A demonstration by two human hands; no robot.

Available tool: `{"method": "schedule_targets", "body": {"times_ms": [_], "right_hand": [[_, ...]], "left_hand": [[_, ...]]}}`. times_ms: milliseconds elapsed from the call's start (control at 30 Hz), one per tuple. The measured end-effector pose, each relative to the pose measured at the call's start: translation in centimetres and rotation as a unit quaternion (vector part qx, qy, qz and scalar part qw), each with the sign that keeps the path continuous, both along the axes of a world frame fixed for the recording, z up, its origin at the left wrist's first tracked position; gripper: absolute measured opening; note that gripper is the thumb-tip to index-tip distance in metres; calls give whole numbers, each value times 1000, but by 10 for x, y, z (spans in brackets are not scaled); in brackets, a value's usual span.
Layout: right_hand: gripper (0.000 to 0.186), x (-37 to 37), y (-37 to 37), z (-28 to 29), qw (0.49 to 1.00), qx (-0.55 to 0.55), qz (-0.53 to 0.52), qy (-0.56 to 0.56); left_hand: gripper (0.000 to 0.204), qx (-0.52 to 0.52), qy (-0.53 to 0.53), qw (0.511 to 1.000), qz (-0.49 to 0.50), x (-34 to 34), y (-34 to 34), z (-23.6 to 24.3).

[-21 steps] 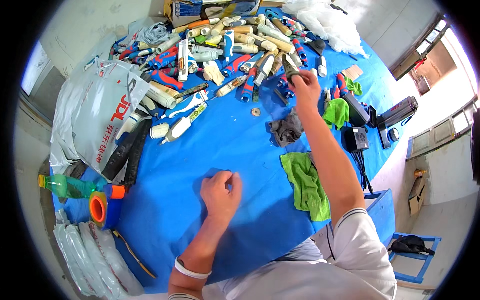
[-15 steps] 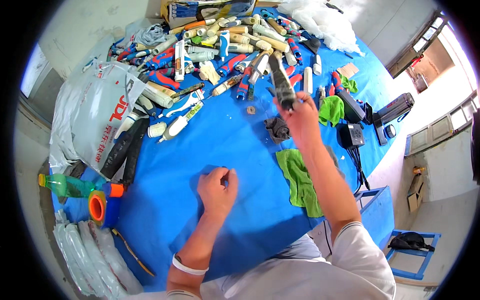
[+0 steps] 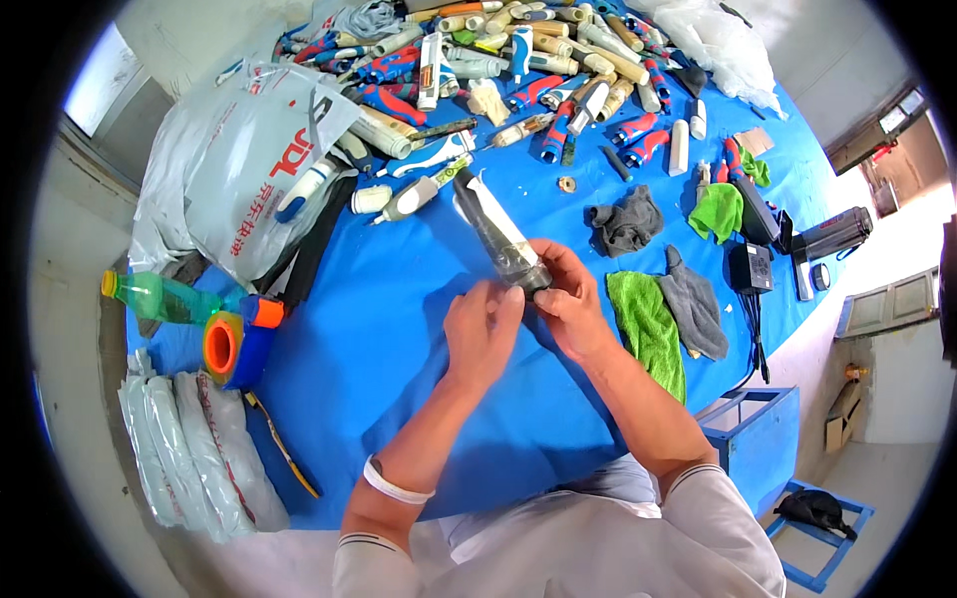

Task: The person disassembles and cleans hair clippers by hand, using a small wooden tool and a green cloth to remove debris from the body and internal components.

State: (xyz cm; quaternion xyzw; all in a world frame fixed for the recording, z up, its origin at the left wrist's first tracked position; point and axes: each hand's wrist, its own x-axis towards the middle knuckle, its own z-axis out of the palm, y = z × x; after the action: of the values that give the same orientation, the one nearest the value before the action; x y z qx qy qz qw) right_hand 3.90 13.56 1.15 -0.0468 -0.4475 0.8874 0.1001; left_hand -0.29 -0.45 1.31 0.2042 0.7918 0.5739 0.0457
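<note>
Both my hands meet over the middle of the blue-covered table at the near end of a long, dark, handle-shaped piece (image 3: pixel 501 237) with a whitish strip along its side. It slants up and to the left, its narrow end farthest from me. My right hand (image 3: pixel 570 304) wraps fingers and thumb around its thicker base. Against that base presses the thumb of my left hand (image 3: pixel 482 327), whose other fingers are curled and partly hidden. Beyond the narrow end lies a white and grey handle with a green patterned part (image 3: pixel 411 198), next to a small white cap (image 3: pixel 371 199).
A heap of mixed handles (image 3: pixel 558 60) covers the far side. On the left are a grey plastic bag (image 3: pixel 224 169), a green bottle (image 3: pixel 164 297), a tape dispenser (image 3: pixel 231 349) and a toothbrush (image 3: pixel 281 444). Green (image 3: pixel 648 329) and grey cloths (image 3: pixel 691 304) lie right, near a black adapter (image 3: pixel 751 269).
My right hand has brought the dark handle-shaped piece from the far pile back toward me. My left hand has moved up and right to meet it. The view has shifted.
</note>
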Motion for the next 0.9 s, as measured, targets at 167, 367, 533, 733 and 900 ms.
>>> {"method": "schedule_targets", "body": {"times_ms": [167, 367, 533, 733, 900], "right_hand": [[57, 0, -4, 7, 1000, 17, 7, 9], [48, 0, -3, 10, 999, 44, 15, 3], [36, 0, -1, 7, 999, -21, 27, -21], [35, 0, 2, 10, 998, -56, 39, -8], [40, 2, 6, 4, 998, 16, 6, -52]], "left_hand": [[15, -28, 14, 999, -10, 1, 1, 1], [18, -31, 65, 997, -33, 1, 1, 4], [17, -19, 63, 997, -47, 2, 2, 12], [19, -34, 95, 994, -40, 3, 3, 6], [23, -29, 103, 993, -39, 2, 2, 6]]}}
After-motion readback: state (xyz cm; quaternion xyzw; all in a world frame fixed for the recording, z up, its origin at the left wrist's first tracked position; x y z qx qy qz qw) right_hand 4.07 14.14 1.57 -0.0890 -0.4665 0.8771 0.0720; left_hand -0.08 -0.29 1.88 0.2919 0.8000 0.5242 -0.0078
